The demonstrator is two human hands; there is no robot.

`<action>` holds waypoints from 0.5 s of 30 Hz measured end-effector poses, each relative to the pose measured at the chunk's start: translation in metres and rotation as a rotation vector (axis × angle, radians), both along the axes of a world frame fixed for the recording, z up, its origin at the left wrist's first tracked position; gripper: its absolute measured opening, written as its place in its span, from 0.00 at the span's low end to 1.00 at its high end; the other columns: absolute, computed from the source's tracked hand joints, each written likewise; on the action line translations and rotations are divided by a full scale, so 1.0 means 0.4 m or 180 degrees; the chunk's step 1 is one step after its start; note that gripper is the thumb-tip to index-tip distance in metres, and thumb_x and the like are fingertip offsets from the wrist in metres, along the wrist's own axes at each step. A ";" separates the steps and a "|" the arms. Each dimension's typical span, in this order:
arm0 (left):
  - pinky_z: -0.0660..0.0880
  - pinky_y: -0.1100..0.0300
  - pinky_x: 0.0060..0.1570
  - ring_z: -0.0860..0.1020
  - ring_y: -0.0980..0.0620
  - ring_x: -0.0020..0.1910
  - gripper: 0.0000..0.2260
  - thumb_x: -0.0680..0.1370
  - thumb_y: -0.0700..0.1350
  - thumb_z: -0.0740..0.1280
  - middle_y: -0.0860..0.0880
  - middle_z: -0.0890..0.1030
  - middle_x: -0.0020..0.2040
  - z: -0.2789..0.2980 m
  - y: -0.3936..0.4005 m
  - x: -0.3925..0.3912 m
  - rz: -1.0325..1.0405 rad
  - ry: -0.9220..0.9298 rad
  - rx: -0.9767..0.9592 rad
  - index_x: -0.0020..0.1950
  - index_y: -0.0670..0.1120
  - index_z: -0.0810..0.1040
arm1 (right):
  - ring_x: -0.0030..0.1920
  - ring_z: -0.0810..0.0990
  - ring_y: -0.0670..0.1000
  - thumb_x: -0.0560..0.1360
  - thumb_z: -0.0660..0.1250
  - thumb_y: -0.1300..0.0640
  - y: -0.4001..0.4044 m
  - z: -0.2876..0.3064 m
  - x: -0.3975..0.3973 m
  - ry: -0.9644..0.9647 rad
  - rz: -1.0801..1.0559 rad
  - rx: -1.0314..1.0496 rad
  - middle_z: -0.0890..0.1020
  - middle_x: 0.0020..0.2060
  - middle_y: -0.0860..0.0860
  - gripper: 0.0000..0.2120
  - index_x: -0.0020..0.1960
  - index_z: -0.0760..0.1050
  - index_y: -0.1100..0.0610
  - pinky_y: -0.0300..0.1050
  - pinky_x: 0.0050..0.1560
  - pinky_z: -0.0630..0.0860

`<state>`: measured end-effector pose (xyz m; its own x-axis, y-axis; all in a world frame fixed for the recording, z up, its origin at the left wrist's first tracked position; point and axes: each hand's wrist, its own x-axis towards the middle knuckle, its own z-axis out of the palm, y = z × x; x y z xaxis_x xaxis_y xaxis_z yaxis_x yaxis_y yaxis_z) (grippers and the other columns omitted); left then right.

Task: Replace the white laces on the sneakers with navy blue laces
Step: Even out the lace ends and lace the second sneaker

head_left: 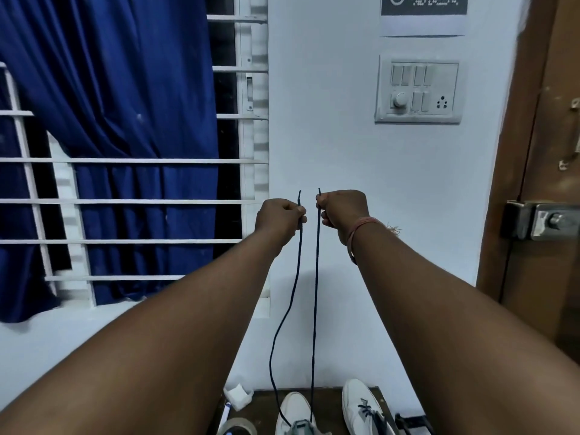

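Pinching navy lace ends: left hand, right hand, fingers curled.

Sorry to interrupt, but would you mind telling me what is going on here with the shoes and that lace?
A person is lacing a white sneaker on the table with a navy blue lace. The left hand pinches one end and the right hand the other, both raised high and level, with the two strands running down to the shoe's lower eyelets. The right strand is taut, the left slacker. The second sneaker beside it already has dark lacing.
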<state>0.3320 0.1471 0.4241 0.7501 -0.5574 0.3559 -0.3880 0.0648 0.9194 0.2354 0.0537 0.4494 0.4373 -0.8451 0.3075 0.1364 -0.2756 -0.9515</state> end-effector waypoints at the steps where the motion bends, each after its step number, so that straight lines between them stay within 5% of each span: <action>1: 0.82 0.47 0.54 0.82 0.49 0.40 0.06 0.80 0.42 0.69 0.46 0.87 0.42 -0.002 0.003 0.002 -0.0003 0.0020 -0.0009 0.46 0.42 0.84 | 0.28 0.74 0.51 0.72 0.69 0.69 0.003 -0.001 -0.001 0.0011 0.0011 -0.0009 0.78 0.35 0.58 0.04 0.40 0.81 0.64 0.42 0.33 0.77; 8: 0.81 0.53 0.45 0.81 0.46 0.38 0.06 0.81 0.38 0.64 0.43 0.84 0.44 -0.073 0.004 0.005 0.0080 0.0138 0.0237 0.46 0.41 0.79 | 0.34 0.77 0.54 0.76 0.64 0.64 -0.005 -0.124 -0.005 0.0565 0.0066 -0.0446 0.82 0.38 0.60 0.07 0.43 0.79 0.62 0.45 0.33 0.75; 11: 0.82 0.47 0.47 0.82 0.41 0.40 0.08 0.80 0.36 0.61 0.35 0.82 0.46 -0.202 -0.002 0.016 0.0116 0.0219 0.0893 0.55 0.36 0.77 | 0.39 0.78 0.57 0.80 0.58 0.63 -0.007 -0.261 -0.011 0.1365 0.0277 -0.0494 0.80 0.42 0.62 0.06 0.48 0.73 0.60 0.47 0.39 0.75; 13: 0.80 0.45 0.50 0.83 0.36 0.51 0.10 0.79 0.38 0.64 0.32 0.82 0.54 -0.326 -0.006 0.029 0.0201 0.0186 0.1372 0.58 0.36 0.78 | 0.44 0.74 0.57 0.78 0.58 0.59 -0.012 -0.388 -0.010 0.2087 0.0407 -0.0613 0.75 0.43 0.59 0.05 0.48 0.71 0.60 0.48 0.45 0.72; 15: 0.77 0.53 0.50 0.81 0.38 0.57 0.11 0.80 0.39 0.65 0.35 0.82 0.58 -0.456 0.004 0.024 0.0218 0.0176 0.1748 0.60 0.37 0.79 | 0.46 0.76 0.57 0.70 0.60 0.52 -0.021 -0.531 0.001 0.2876 0.0613 -0.0733 0.75 0.40 0.59 0.11 0.42 0.70 0.61 0.46 0.46 0.70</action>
